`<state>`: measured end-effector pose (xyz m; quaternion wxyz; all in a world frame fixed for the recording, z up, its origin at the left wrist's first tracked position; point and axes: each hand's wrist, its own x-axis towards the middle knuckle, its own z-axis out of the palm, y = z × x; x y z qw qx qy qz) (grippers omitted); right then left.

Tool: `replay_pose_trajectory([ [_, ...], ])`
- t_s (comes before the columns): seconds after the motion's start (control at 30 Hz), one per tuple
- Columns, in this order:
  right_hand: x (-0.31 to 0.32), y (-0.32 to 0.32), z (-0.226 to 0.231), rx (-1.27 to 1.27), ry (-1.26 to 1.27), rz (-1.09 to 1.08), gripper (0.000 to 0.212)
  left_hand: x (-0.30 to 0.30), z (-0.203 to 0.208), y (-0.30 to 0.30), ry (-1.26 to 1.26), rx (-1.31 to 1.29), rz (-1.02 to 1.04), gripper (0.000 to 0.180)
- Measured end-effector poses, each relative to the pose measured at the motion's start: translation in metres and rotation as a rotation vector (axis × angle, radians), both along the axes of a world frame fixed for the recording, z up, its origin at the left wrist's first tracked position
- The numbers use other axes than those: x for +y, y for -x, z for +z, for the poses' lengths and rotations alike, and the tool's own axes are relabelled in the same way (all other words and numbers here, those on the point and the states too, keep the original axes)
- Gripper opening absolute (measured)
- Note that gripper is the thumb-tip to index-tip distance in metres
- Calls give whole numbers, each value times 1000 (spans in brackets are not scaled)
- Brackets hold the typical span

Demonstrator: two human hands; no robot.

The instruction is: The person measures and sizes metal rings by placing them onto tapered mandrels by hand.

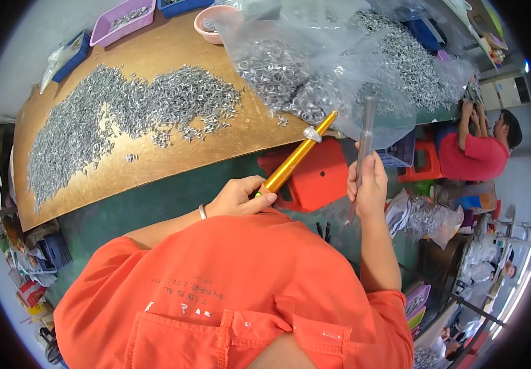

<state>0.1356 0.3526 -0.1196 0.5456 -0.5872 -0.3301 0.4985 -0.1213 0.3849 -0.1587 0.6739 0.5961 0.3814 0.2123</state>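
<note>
My left hand (245, 195) is closed around the lower end of a gold tapered ring mandrel (292, 165), which slants up and to the right. A silver ring (312, 134) sits around the mandrel near its thin tip. To the right, my right hand (370, 179) grips a grey metal rod (367, 128) held nearly upright, thicker at its top and narrow below the hand. The rod and the mandrel are apart. Beyond the mandrel's tip, a large clear plastic bag (339, 71) full of silver rings lies on the table.
Silver ring pieces (136, 107) are heaped on the brown tabletop (173, 154). Along the far edge stand a pink basket (124, 23), a blue tray (71, 56) and a pink bowl (216, 23). A red stool (317, 175) stands below the table; another person (474, 150) works at the right.
</note>
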Motion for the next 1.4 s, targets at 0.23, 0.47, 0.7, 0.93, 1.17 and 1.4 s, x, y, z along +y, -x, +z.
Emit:
replay_pose_trajectory([
  [0.23, -23, 10, 23, -427, -50, 251, 37, -3, -2, -7, -119, 13, -34, 27],
  [0.47, -21, 5, 32, -779, -51, 300, 42, -4, 9, -12, -154, 267, -69, 32],
  [0.7, -12, 0, 27, -1451, -576, 324, 47, -12, 8, -16, -224, 348, -68, 31],
  [0.93, -25, -39, -26, -1032, -510, -53, 32, -14, 1, -15, -374, 349, 58, 32],
  [1.17, -4, -38, 28, -831, -240, -2, 36, -7, 13, -16, -387, 443, 33, 35],
  [1.4, -6, -7, 5, -946, -280, 285, 48, -8, -6, -9, -258, 471, 82, 34],
])
